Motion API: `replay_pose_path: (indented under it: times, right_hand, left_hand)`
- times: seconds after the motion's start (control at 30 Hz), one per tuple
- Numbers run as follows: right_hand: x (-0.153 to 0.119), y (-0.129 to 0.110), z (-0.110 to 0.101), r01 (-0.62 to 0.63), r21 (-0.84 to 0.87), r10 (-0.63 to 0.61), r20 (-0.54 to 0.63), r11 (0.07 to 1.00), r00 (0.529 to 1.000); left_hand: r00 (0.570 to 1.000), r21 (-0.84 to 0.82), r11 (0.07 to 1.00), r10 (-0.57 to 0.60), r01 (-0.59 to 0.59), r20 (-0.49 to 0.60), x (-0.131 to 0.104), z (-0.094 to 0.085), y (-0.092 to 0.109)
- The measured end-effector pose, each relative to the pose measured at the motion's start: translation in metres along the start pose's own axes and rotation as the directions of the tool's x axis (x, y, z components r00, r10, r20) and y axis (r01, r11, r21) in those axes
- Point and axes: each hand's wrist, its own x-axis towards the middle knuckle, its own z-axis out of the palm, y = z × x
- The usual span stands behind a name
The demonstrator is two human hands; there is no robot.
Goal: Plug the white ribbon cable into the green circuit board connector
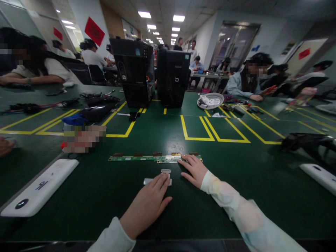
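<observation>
Green table point(110, 196): left hand point(147, 206) flat on a small connector piece point(157, 181), right hand point(193, 169) open, pressing the circuit strip point(147, 158).

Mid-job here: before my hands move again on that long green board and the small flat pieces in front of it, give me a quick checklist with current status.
1. Circuit board lies flat on the green mat: ok.
2. Right hand touches the board's right end: ok.
3. Left hand rests its fingertips on the flat silver piece: ok.
4. Small connector piece lies apart from the board, between the hands: ok.
5. Connector's orientation and contacts: cannot tell, too small.
6. White device sits well left of both hands: ok.
</observation>
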Motion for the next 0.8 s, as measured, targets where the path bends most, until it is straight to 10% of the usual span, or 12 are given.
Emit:
replay_pose_path:
  times: [0.3,0.8]
  right_hand:
    - [0.001,0.001,0.002,0.024,0.022,-0.024,-0.027,0.999,0.999]
    - [0.0,0.001,0.001,0.01,0.053,-0.009,-0.024,0.999,1.0]
  left_hand:
    - [0.994,0.048,0.995,-0.088,0.091,-0.065,0.031,0.022,0.03]
    - [0.993,-0.017,0.994,-0.107,0.107,-0.052,0.035,0.022,0.025]
